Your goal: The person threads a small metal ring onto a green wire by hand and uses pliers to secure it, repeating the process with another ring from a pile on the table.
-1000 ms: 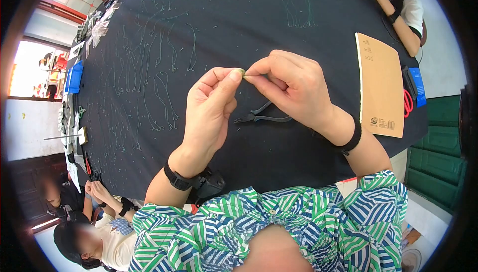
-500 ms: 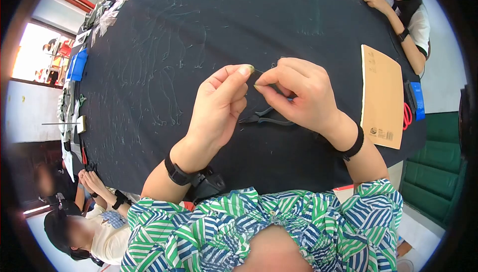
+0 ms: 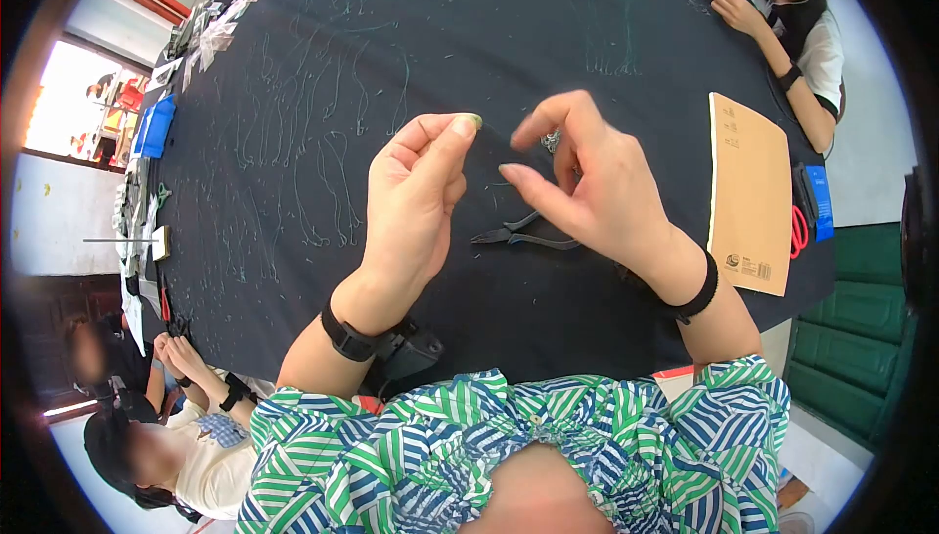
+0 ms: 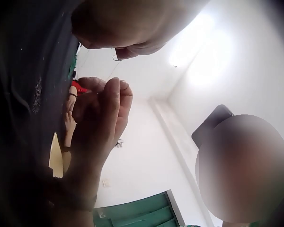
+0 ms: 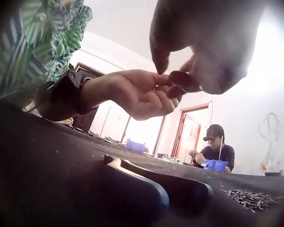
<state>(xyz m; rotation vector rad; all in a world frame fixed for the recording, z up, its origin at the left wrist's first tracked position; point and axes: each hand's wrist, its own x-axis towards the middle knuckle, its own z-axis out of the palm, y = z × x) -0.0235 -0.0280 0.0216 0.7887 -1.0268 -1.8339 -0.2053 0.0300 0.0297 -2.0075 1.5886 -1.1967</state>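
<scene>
My left hand [image 3: 416,192] pinches a small fish hook [image 4: 116,58] between thumb and forefinger; its curved end sticks out past the fingertips in the left wrist view. To the right, my right hand [image 3: 606,177] is raised beside it, thumb and forefinger apart and slightly blurred. A very thin line shows faintly between the two hands in the left wrist view. Below them on the black cloth lies a pair of pliers [image 3: 523,234] with dark handles. A small pile of hooks [image 5: 253,199] rests on the cloth, partly behind my right fingers in the head view.
Thin green lines with hooks spread over the left half of the black cloth [image 3: 469,45]. At the right lie a brown notebook [image 3: 748,192], red-handled scissors [image 3: 800,231] and a blue packet [image 3: 820,203]. Other people sit around the table, one [image 3: 802,35] at the far right.
My right thumb and forefinger, earlier pinched together at the left fingertips, have drawn off to the right and spread apart. My left hand keeps its pinch, moving slightly.
</scene>
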